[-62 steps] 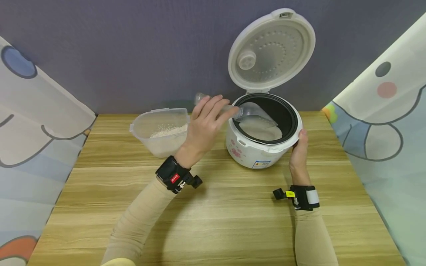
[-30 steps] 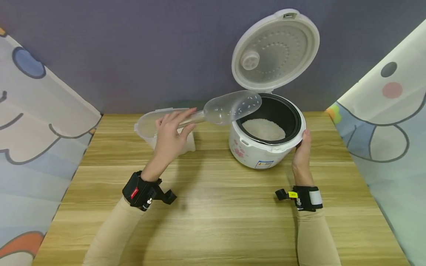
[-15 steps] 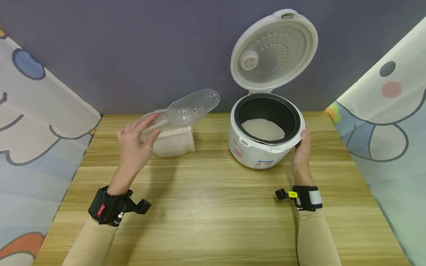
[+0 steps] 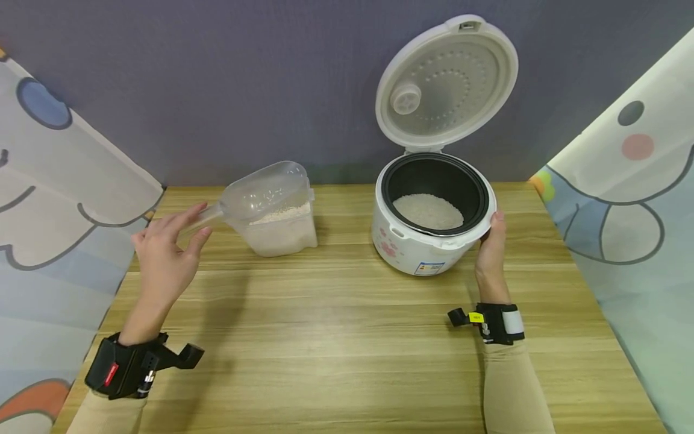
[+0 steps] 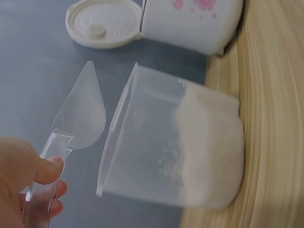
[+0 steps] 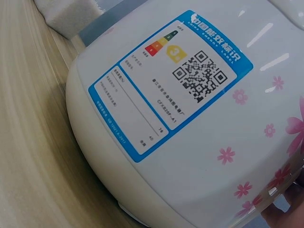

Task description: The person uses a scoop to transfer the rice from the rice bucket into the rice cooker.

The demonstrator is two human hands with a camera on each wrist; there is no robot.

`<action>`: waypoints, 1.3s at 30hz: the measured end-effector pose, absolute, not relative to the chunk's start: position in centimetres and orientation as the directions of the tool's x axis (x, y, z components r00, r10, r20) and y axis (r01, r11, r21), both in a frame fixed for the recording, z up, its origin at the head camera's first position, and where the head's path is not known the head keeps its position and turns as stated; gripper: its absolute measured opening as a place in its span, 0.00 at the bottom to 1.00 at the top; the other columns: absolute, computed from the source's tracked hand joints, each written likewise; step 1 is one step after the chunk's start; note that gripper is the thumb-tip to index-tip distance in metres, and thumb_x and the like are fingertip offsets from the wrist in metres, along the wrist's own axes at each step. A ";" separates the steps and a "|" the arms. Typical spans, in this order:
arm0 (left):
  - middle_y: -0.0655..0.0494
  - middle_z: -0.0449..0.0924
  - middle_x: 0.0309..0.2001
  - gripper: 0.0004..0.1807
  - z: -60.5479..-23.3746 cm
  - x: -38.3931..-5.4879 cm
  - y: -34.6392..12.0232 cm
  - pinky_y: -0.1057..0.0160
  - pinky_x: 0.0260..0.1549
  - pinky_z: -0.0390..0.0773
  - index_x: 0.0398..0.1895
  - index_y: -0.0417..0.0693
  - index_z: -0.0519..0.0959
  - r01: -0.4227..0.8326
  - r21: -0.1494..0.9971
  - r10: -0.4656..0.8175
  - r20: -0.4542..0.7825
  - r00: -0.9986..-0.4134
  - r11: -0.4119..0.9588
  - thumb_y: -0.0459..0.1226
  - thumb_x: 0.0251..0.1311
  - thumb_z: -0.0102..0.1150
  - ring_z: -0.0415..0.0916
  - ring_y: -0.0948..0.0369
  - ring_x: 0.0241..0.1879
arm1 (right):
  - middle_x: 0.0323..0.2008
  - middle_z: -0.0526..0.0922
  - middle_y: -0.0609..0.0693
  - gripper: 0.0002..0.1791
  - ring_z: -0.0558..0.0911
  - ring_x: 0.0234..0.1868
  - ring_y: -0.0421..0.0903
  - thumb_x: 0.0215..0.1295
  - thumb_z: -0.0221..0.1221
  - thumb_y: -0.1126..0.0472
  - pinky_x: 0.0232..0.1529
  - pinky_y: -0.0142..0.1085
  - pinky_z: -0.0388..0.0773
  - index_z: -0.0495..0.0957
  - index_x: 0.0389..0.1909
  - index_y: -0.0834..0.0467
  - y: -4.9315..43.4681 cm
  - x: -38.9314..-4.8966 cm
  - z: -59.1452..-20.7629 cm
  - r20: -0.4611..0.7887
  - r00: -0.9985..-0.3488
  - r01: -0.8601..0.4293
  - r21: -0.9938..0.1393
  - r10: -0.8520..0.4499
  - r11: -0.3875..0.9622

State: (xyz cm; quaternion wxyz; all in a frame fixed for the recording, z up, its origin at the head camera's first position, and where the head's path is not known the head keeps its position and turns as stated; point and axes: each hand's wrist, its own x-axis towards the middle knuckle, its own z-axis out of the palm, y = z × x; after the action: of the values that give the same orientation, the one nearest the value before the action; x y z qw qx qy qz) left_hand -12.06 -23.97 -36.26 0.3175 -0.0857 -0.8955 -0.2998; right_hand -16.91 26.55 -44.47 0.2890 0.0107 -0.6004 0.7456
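Observation:
My left hand [image 4: 165, 256] pinches the handle of a clear plastic scoop [image 4: 246, 199], with a few rice grains clinging inside its bowl. In the left wrist view the scoop [image 5: 83, 114] is held above the open mouth of a translucent plastic container [image 5: 142, 142], apart from its rim. White rice [image 4: 287, 214] lies in that container. At the right, a white rice cooker [image 4: 401, 244] with pink flowers stands with its lid [image 4: 450, 78] raised. Rice [image 4: 428, 211] covers the bottom of its black inner pot [image 4: 444, 172]. My right hand [image 4: 491, 259] grips the cooker's right side, thumb at the rim.
Everything stands on a wood-grain table [image 4: 336, 337]. A grey-blue wall [image 4: 217, 90] rises right behind the container and cooker. Cartoon-printed sheets [image 4: 645, 199] flank the table on both sides. An energy label [image 6: 171, 90] is stuck on the cooker's front.
The scoop, earlier tipped over the cooker's pot, has moved left with my left hand and now overlaps the container in the head view. My right hand stays on the cooker.

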 end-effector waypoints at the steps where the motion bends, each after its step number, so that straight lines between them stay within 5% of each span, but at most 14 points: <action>1: 0.33 0.85 0.49 0.22 -36.2 -11.9 -24.3 0.52 0.49 0.48 0.60 0.42 0.84 0.338 0.472 -0.036 0.623 -0.782 0.814 0.27 0.60 0.70 0.75 0.36 0.47 | 0.59 0.80 0.44 0.28 0.73 0.65 0.44 0.82 0.39 0.47 0.66 0.31 0.63 0.78 0.66 0.56 26.6 -16.9 -44.5 0.366 -0.832 -0.446 -0.888 0.418 -0.109; 12: 0.30 0.85 0.44 0.26 -33.4 -11.5 -28.1 0.37 0.47 0.52 0.59 0.39 0.82 0.312 0.260 0.099 0.603 -0.792 0.914 0.26 0.54 0.74 0.74 0.34 0.43 | 0.59 0.80 0.45 0.28 0.73 0.64 0.44 0.82 0.39 0.47 0.66 0.32 0.63 0.78 0.66 0.56 26.6 -16.9 -44.6 0.369 -0.829 -0.448 -0.888 0.420 -0.106; 22: 0.32 0.85 0.43 0.23 -29.6 -12.9 -29.2 0.36 0.46 0.56 0.52 0.41 0.81 0.356 0.045 0.283 0.515 -0.809 0.933 0.27 0.51 0.76 0.75 0.36 0.39 | 0.58 0.81 0.44 0.27 0.73 0.65 0.44 0.82 0.39 0.47 0.66 0.31 0.63 0.79 0.65 0.56 26.5 -16.9 -44.5 0.359 -0.827 -0.441 -0.891 0.432 -0.104; 29: 0.36 0.85 0.34 0.23 -27.2 -14.3 -29.2 0.37 0.42 0.63 0.47 0.41 0.83 0.495 -0.167 0.508 0.488 -0.710 0.853 0.29 0.45 0.77 0.78 0.38 0.33 | 0.59 0.80 0.44 0.27 0.72 0.65 0.45 0.82 0.38 0.47 0.66 0.32 0.62 0.78 0.66 0.55 26.6 -16.9 -44.6 0.364 -0.832 -0.437 -0.895 0.419 -0.092; 39: 0.35 0.86 0.43 0.20 -25.5 -16.4 -27.6 0.40 0.43 0.66 0.48 0.41 0.86 0.531 -0.271 0.596 0.335 -0.730 0.803 0.31 0.50 0.76 0.79 0.37 0.40 | 0.59 0.80 0.44 0.28 0.72 0.66 0.45 0.82 0.39 0.46 0.66 0.32 0.62 0.78 0.66 0.55 26.6 -16.8 -44.6 0.367 -0.828 -0.436 -0.897 0.425 -0.074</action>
State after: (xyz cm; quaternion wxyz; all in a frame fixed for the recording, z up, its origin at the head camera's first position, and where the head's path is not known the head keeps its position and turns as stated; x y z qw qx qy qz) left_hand -16.36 -27.59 -25.45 0.2062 -0.3040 -0.9268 0.0784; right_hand -16.85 26.59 -44.56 0.2935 0.0045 -0.6137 0.7330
